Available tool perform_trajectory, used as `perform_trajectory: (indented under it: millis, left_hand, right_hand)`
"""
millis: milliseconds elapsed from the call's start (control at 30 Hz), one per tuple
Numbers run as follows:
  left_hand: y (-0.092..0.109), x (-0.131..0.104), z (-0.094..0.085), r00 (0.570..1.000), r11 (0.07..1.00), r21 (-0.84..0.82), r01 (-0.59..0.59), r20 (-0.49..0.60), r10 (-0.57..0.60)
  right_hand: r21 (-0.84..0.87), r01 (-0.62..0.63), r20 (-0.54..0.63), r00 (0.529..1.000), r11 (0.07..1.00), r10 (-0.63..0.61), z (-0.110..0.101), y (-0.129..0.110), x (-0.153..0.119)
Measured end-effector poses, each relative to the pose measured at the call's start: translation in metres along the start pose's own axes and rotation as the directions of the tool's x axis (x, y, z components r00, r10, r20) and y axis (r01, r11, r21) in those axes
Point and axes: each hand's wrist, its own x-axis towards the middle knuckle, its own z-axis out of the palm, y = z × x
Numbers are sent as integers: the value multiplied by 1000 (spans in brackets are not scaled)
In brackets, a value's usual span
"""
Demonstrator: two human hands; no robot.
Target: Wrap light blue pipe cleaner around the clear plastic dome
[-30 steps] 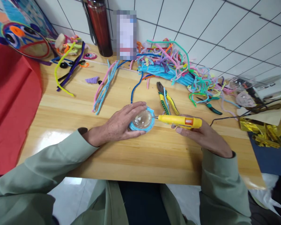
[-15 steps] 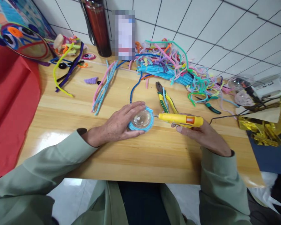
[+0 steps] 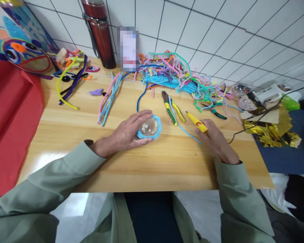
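My left hand (image 3: 128, 131) curls around a clear plastic dome (image 3: 149, 127) and keeps it on the table. A light blue pipe cleaner ring (image 3: 158, 130) wraps the dome's rim. In my right hand (image 3: 216, 138) is a yellow hot glue gun (image 3: 197, 122), its nozzle pointing up and left, apart from the dome. Between the hands lie pliers with yellow and green handles (image 3: 173, 108), and a loose light blue pipe cleaner (image 3: 188, 133) trails from them. A dark blue pipe cleaner (image 3: 142, 97) runs down behind my left hand.
A heap of coloured pipe cleaners (image 3: 172, 79) lies along the wall. Behind stand a red thermos (image 3: 98, 37) and a blurred phone (image 3: 128, 49). A black cord (image 3: 263, 116) crosses the right side by gold foil (image 3: 273, 135). Red cloth (image 3: 12, 128) covers the left.
My right hand has drawn the glue gun away from the dome to the right and angled its nozzle upward. My left hand keeps its hold. The view has shifted slightly.
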Motion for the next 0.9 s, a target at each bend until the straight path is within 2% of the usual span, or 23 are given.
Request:
perform_trajectory:
  millis: [100, 200, 433, 533, 600, 667, 767, 833, 900]
  left_hand:
    - [-2, 0, 2, 1000, 1000, 11, -5, -2, 5]
    - [-2, -1, 2, 1000, 1000, 13, -8, -5, 8]
    - [-2, 0, 2, 1000, 1000, 0, 2, 4, -2]
    - [-2, 1, 3, 1000, 1000, 7, -6, -3, 6]
    - [-3, 0, 4, 1000, 1000, 17, -18, -14, 18]
    - [-3, 0, 5, 999, 1000, 17, -23, -25, 23]
    - [-5, 0, 7, 1000, 1000, 12, -20, -24, 20]
    - [-5, 0, 8, 999, 1000, 18, -24, -24, 24]
    - [-6, 0, 8, 999, 999, 29, -35, -33, 36]
  right_hand:
    - [-108, 36, -12, 999, 994, -38, 6, 29, -2]
    - [-131, 85, 20, 996, 988, -83, 5, 46, -2]
    - [-72, 141, 167, 978, 987, -128, -1, 63, 8]
    - [-64, 107, 196, 976, 992, -93, -9, 71, 11]
    - [-95, 73, 174, 983, 993, -55, -16, 69, 10]
    - [-129, 54, 91, 995, 990, -42, -19, 52, 7]
    - [-92, 127, -44, 990, 988, -131, -12, -1, 1]
    - [-32, 221, -52, 974, 975, -222, 1, -47, -2]
    - [19, 295, -3, 955, 955, -295, 16, -87, -2]
